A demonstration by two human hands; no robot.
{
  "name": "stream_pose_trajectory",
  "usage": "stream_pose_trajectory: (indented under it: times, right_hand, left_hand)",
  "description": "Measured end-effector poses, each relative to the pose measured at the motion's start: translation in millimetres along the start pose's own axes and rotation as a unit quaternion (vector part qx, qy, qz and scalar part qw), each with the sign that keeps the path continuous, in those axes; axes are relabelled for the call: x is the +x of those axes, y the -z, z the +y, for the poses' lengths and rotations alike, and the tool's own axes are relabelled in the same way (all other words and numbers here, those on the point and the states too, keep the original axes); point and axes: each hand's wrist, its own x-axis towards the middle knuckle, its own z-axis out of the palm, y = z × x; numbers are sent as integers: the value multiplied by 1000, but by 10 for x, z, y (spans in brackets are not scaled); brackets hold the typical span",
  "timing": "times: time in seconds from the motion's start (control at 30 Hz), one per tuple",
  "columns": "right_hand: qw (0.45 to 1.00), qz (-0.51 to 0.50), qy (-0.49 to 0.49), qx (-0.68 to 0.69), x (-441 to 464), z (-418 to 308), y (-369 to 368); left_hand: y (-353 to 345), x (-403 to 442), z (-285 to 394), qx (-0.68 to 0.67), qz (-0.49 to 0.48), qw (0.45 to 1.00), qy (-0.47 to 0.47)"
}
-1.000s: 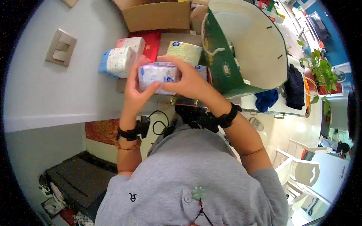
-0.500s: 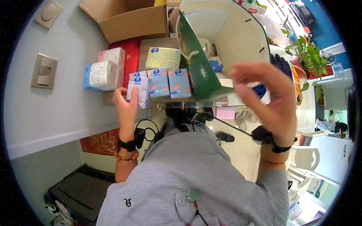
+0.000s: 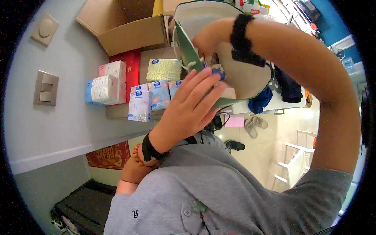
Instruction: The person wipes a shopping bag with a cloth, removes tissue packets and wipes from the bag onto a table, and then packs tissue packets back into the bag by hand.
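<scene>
The big green bag (image 3: 190,47) with a white inside lies tilted, its mouth facing me. My right hand (image 3: 211,37) reaches into it, and its fingers are hidden behind the bag's green side. My left hand (image 3: 190,103) is spread against the bag's near edge, holding nothing. Left of it stand blue tissue packs (image 3: 159,94) and two purple-white packs (image 3: 139,106). Behind these lies a yellow patterned pack (image 3: 164,69). Farther left, a blue-and-white pack (image 3: 102,90) rests against a pink-and-white one (image 3: 113,69).
An open cardboard box (image 3: 133,35) stands at the back, near a red flat box (image 3: 133,66). Wall switches (image 3: 46,87) are at the left. Dark blue cloth (image 3: 260,100) and black gloves (image 3: 289,86) lie right of the bag. Slippers (image 3: 235,145) are on the floor.
My left hand has left the purple-white packs and moved right to the bag's edge. My right hand has gone from beside the bag into it. The view has shifted slightly.
</scene>
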Motion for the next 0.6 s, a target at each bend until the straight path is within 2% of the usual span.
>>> stream_pose_trajectory:
  times: [0.1, 0.17, 0.23, 0.27, 0.33, 0.4, 0.43, 0.6]
  right_hand:
    - [991, -31, -93, 94, -229, -367, 76]
    - [998, -15, -64, -3, -200, -458, -28]
    - [998, 26, 19, -53, 78, -245, -271]
    - [993, 56, 86, -55, 514, 130, -574]
    - [990, 70, 121, 0, 740, 245, -688]
    - [991, 38, 54, 117, 852, 235, -696]
    - [991, 23, 33, 129, 780, 168, -657]
    - [997, -17, -11, 80, 433, -87, -593]
  left_hand:
    - [-43, -51, -11, -2, 27, 1000, -6]
    - [-73, -97, 19, -11, 38, 999, 5]
    - [-110, -110, 13, -26, 49, 998, 6]
    - [-106, -116, 6, -21, 47, 999, 8]
    - [-104, -108, 6, -11, 45, 999, 11]
    - [-115, -127, -3, -6, 52, 999, 7]
    - [-119, -131, -9, -3, 55, 998, 4]
    - [-160, -140, 35, -8, 81, 997, -9]
